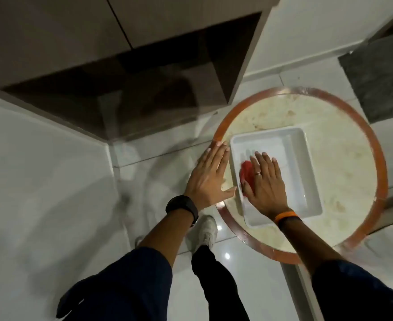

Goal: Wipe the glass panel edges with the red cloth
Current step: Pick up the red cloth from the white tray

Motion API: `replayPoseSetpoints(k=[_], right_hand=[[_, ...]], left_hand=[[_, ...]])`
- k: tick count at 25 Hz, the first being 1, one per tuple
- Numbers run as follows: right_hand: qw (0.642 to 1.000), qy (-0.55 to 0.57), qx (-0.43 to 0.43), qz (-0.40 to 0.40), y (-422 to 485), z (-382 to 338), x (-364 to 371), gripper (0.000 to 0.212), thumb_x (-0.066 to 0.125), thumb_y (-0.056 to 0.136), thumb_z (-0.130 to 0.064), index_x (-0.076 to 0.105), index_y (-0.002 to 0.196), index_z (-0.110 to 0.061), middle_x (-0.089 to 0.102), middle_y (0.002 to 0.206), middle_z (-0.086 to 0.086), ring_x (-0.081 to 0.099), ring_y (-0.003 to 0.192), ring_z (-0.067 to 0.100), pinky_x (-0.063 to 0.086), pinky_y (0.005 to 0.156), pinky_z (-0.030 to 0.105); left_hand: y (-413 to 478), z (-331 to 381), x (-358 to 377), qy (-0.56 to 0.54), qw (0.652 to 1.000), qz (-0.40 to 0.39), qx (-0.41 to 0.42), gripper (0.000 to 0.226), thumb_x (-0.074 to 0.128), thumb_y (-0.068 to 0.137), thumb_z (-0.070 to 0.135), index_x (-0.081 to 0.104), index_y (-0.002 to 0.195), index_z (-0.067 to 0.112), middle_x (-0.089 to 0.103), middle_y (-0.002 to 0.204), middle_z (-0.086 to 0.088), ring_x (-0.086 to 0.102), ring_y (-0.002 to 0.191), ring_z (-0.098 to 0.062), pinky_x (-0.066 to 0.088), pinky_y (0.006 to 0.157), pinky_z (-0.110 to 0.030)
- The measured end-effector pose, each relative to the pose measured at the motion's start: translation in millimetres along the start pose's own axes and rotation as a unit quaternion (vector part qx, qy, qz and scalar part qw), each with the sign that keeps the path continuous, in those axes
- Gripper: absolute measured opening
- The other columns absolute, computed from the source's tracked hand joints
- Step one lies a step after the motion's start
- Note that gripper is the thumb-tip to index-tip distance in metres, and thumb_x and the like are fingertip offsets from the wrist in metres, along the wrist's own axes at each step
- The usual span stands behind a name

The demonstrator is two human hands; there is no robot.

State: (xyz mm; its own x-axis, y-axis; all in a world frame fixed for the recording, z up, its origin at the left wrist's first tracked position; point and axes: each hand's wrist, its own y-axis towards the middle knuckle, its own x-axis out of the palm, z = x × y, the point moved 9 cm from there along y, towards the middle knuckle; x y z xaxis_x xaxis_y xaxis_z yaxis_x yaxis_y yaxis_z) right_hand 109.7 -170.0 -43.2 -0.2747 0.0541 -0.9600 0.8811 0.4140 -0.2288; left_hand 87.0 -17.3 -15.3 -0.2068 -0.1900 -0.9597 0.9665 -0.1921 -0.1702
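Both my hands lie flat and unclenched, left (210, 174) on the worktop (329, 163) rim, right (263, 181) pressing the cloth (246, 173) in the tray (306, 172); soft, light and probably damp, it should bunch easily if I pinch its middle.

Right hand (263, 179) lies flat on red cloth (246, 173) in white tray (306, 163); left hand (210, 176) rests flat beside it.

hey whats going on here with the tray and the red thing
A person stands over a round table that holds a white tray. The right hand lies flat on a red cloth inside the tray, fingers spread, not gripping it. The left hand rests open at the table's edge, beside the tray.
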Motion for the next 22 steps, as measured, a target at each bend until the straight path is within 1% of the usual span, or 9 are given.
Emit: replayPoseSetpoints(k=[2,4,6,8,10,12,16,19,22], right_hand=[[0.999,0.015,0.006,-0.044,-9.9,10.4,32.5,0.072,0.042,0.104,-0.048,0.024,0.161,-0.009,0.027,0.169,0.015,0.025,0.159,0.035,0.021,0.132,0.054],[0.998,0.015,0.007,-0.069,-23.9,14.5,60.1,0.072,0.044,0.106,-0.045,0.021,0.163,-0.009,0.022,0.171,0.014,0.02,0.16,0.035,0.019,0.132,0.055],[0.997,0.042,0.007,-0.067,-24.8,16.7,70.5,0.069,0.041,0.107,-0.043,0.018,0.163,-0.01,0.017,0.173,0.012,0.014,0.162,0.034,0.017,0.131,0.054],[0.996,0.066,0.0,-0.057,-22.6,22.5,69.7,0.067,0.046,0.108,-0.036,0.018,0.163,-0.01,0.017,0.173,0.012,0.016,0.161,0.034,0.021,0.131,0.055],[0.998,0.052,-0.017,-0.03,-23.0,26.0,67.7,0.071,0.06,0.102,-0.028,0.026,0.161,-0.007,0.026,0.169,0.017,0.026,0.158,0.039,0.032,0.126,0.06],[0.999,0.05,-0.021,0.0,-21.9,27.4,65.1,0.069,0.066,0.098,-0.023,0.036,0.157,-0.005,0.036,0.164,0.021,0.036,0.152,0.043,0.038,0.122,0.061],[0.993,0.086,0.031,0.068,-4.5,29.3,48.1,0.042,0.067,0.093,-0.003,0.063,0.135,0.0,0.06,0.143,0.024,0.057,0.131,0.045,0.047,0.114,0.053],[0.982,0.132,0.102,0.091,1.5,27.2,22.3,0.047,0.058,0.089,0.008,0.064,0.135,-0.001,0.065,0.138,0.021,0.058,0.125,0.044,0.046,0.107,0.049],[0.947,0.192,0.119,0.228,-17.0,3.5,-21.6,0.044,0.054,0.097,0.001,0.06,0.139,-0.008,0.064,0.137,0.013,0.057,0.125,0.035,0.048,0.104,0.041]], left_hand=[[3.2,11.1,25.4,-0.016,0.999,-0.023,0.017,0.105,0.044,0.086,0.072,0.021,0.16,0.0,0.015,0.168,-0.017,0.014,0.158,-0.029,0.015,0.127,-0.044],[-0.7,15.5,52.6,-0.014,0.998,-0.06,0.021,0.107,0.046,0.086,0.074,0.016,0.161,0.003,0.01,0.169,-0.014,0.009,0.158,-0.028,0.015,0.126,-0.045],[-2.9,16.2,71.3,-0.012,0.996,-0.092,0.015,0.11,0.046,0.085,0.077,0.009,0.163,0.008,0.004,0.17,-0.01,0.004,0.159,-0.026,0.014,0.126,-0.046],[-5.8,15.7,83.4,-0.008,0.994,-0.108,0.011,0.112,0.044,0.084,0.08,0.006,0.164,0.011,0.001,0.171,-0.007,0.002,0.159,-0.025,0.012,0.127,-0.046],[-10.3,15.2,89.2,-0.011,0.995,-0.098,0.005,0.112,0.043,0.083,0.081,0.007,0.164,0.012,0.002,0.171,-0.006,0.004,0.159,-0.026,0.012,0.128,-0.046],[-12.1,17.7,92.2,-0.017,0.997,-0.078,0.014,0.112,0.043,0.082,0.081,0.01,0.164,0.013,0.006,0.171,-0.007,0.008,0.159,-0.026,0.015,0.127,-0.046],[-11.7,17.9,91.0,-0.028,0.998,-0.061,0.022,0.11,0.043,0.082,0.08,0.014,0.164,0.013,0.01,0.17,-0.007,0.011,0.158,-0.026,0.019,0.126,-0.047],[-12.3,12.9,80.5,-0.031,0.999,-0.038,0.023,0.108,0.044,0.084,0.08,0.017,0.163,0.012,0.012,0.17,-0.01,0.012,0.158,-0.027,0.017,0.126,-0.047],[-19.0,-7.5,70.9,-0.035,0.999,-0.011,0.006,0.111,0.045,0.082,0.082,0.018,0.163,0.01,0.012,0.169,-0.012,0.012,0.158,-0.028,0.015,0.127,-0.045]])
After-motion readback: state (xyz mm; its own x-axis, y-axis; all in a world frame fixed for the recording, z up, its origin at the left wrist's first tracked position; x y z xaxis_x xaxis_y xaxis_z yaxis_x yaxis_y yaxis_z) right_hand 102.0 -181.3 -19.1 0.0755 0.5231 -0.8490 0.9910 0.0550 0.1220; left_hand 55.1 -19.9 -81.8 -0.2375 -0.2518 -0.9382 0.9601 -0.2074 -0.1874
